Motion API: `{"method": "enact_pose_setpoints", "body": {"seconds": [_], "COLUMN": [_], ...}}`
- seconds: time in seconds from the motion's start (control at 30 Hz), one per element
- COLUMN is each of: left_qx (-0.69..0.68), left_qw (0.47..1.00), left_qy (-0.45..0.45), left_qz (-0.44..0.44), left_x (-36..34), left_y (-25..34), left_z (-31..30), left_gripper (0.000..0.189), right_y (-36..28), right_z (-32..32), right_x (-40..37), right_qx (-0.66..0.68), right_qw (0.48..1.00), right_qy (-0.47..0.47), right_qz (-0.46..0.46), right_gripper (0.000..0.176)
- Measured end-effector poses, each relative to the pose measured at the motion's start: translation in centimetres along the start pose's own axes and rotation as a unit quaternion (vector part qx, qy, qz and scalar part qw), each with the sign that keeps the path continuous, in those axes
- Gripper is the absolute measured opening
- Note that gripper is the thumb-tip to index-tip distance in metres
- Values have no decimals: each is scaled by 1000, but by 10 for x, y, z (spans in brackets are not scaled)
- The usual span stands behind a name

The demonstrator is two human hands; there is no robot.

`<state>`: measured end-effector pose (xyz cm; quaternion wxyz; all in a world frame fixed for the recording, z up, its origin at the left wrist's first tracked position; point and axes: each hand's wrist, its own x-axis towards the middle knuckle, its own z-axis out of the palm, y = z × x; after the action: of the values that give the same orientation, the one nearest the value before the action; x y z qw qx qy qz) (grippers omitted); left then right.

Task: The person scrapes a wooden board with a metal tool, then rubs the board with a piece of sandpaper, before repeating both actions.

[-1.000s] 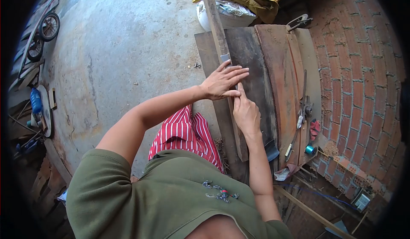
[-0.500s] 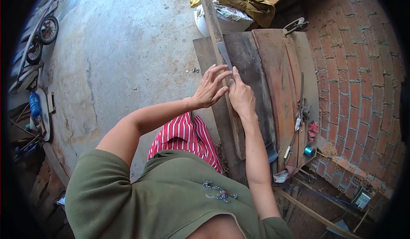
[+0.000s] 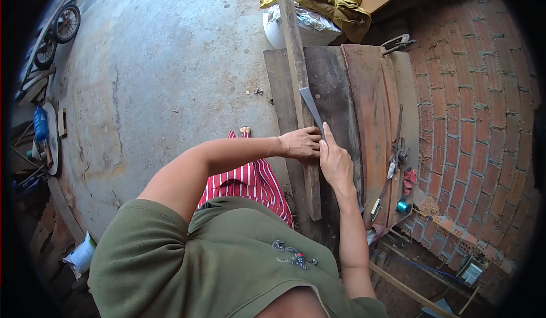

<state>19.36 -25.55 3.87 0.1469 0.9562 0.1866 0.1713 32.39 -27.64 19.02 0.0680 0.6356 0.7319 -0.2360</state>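
Note:
My left hand (image 3: 301,143) lies across a long narrow wooden beam (image 3: 295,50), its fingers curled over the wood. My right hand (image 3: 336,166) grips a chisel (image 3: 311,104), with the index finger stretched along it. The grey metal blade widens toward its far end, which meets the beam's edge beyond my left hand. The handle is hidden inside my right fist. Under the beam is a dark wooden board (image 3: 327,82) forming part of the bench top.
Reddish planks (image 3: 364,102) lie on the right, holding a spool of teal thread (image 3: 403,206) and a red cloth (image 3: 409,180). A brick wall (image 3: 460,124) borders that side. A white sack (image 3: 274,31) and yellow tarp (image 3: 347,2) sit beyond; concrete floor (image 3: 170,73) extends left.
My left hand has come down from a raised, spread pose and closed over the beam. My right hand has pulled back toward me with the chisel, and the view has shifted slightly.

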Motion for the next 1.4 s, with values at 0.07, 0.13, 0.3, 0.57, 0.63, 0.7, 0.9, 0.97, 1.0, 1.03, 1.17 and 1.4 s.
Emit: {"method": "enact_pose_setpoints", "body": {"seconds": [0.07,0.13,0.3,0.57,0.63,0.7,0.9,0.97,1.0,1.03,1.17,1.4], "left_qx": [-21,-21,6,30,-16,-35,21,27,28,28,19,44], "left_qw": [1000,1000,998,996,999,997,995,1000,999,998,1000,999], "left_qy": [0,11,49,-88,40,-64,-95,-3,29,60,-8,-24], "left_qz": [14,14,25,-18,-19,-41,-17,-16,-3,8,-6,-6], "left_x": [-6,-6,-7,-5,-10,-9,-6,-10,-9,-8,-7,-11], "left_y": [26,37,32,37,36,34,34,35,35,36,37,35], "left_z": [1,7,22,3,16,22,22,18,17,17,11,16], "left_gripper": [54,53,52,42,79,90,76,66,64,62,69,81], "right_y": [2,2,0,3,-8,-19,3,-5,-12,-18,-27,-14], "right_z": [4,10,23,39,37,34,29,24,21,19,17,13], "right_x": [-10,-14,-14,-16,19,42,-14,8,30,48,73,8], "right_qx": [11,-25,7,56,49,39,-5,2,0,-1,-7,-45], "right_qw": [1000,1000,1000,997,997,995,1000,1000,999,997,994,999], "right_qy": [-8,1,18,49,67,85,9,17,42,66,99,-10], "right_qz": [-5,-4,10,0,-9,-20,14,3,-14,-30,-43,19], "right_gripper": [51,51,50,50,50,50,53,53,51,50,50,53]}}
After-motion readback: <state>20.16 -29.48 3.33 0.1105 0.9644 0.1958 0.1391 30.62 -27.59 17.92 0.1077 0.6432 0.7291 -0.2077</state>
